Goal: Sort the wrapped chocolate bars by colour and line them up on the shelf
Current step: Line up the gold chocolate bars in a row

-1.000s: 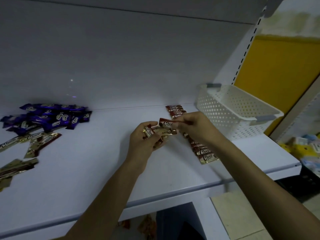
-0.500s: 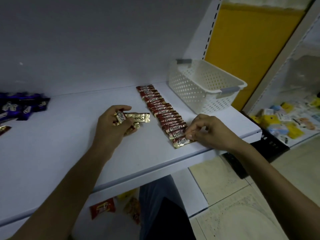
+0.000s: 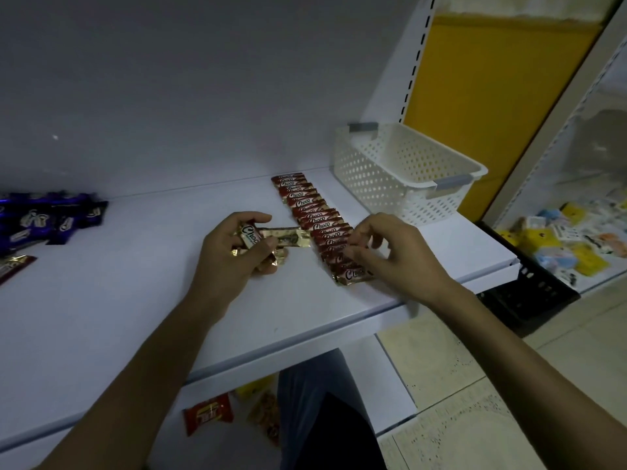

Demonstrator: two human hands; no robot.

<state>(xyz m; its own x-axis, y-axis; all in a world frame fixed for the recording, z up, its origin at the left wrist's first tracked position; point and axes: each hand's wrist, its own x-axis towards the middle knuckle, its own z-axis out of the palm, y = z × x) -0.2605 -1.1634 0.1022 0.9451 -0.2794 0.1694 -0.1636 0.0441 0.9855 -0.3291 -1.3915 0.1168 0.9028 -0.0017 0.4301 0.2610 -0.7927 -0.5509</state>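
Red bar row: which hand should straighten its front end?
Right. The right hand has fingertips on the red bar row near its front end; the left hand, beside it, grips gold bars.

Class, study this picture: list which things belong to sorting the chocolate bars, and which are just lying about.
Belongs to the job: row of red bars; gold bars gripped by the left hand; right hand pinching at the row; purple bars; shelf.
Lying about: white basket; snack packets underneath; black crate.
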